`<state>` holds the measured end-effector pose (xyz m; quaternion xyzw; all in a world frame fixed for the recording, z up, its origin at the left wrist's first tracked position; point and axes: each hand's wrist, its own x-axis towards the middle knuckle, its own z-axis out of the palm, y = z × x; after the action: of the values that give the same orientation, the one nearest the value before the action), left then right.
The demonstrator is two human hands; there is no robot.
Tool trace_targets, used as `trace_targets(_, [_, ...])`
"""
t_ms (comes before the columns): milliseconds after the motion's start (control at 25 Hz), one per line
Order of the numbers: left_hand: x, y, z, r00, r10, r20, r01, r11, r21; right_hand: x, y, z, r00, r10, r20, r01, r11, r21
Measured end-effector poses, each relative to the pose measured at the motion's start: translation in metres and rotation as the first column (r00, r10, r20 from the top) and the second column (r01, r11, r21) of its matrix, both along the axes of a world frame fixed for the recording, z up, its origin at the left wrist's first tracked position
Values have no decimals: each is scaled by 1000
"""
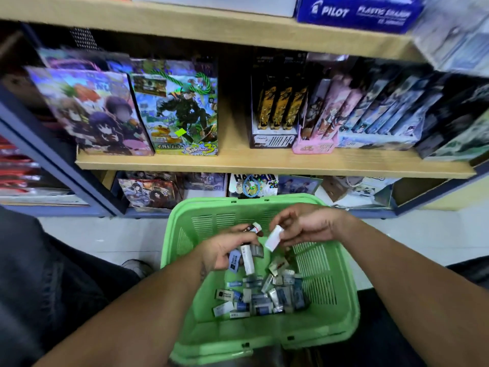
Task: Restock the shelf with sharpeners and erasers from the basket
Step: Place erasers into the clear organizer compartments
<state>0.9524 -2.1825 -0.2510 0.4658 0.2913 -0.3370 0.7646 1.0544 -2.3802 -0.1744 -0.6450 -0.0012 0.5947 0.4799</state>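
Note:
A green plastic basket (333, 311) sits in front of me with a pile of small wrapped erasers (267, 295) on its bottom. Over the basket, my left hand (222, 250) grips a bunch of erasers (244, 256), with a small red-and-white item at its fingertips. My right hand (307, 223) pinches a single white eraser (274, 237) just to the right of the left hand's bunch. Both hands hover close together above the basket's far half. A blue Pilot plastic eraser box (357, 11) stands on the top wooden shelf (185, 25).
The middle shelf (238, 161) carries anime gift bags (174, 109) on the left and boxed card packs (275, 112) on the right, with a bare gap between them. More bags fill the bottom shelf (206, 181). White tiled floor (410, 234) surrounds the basket.

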Motion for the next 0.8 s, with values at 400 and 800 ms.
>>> trace_targets(400, [26,-4,95,905,-264,333,132,919,371,2,-6,89,817,156,555,-160,986,-43])
trace_targets(800, [40,35,210,861,-116,494,38,985,166,-5,3,166,670,-176,721,-81,948,307])
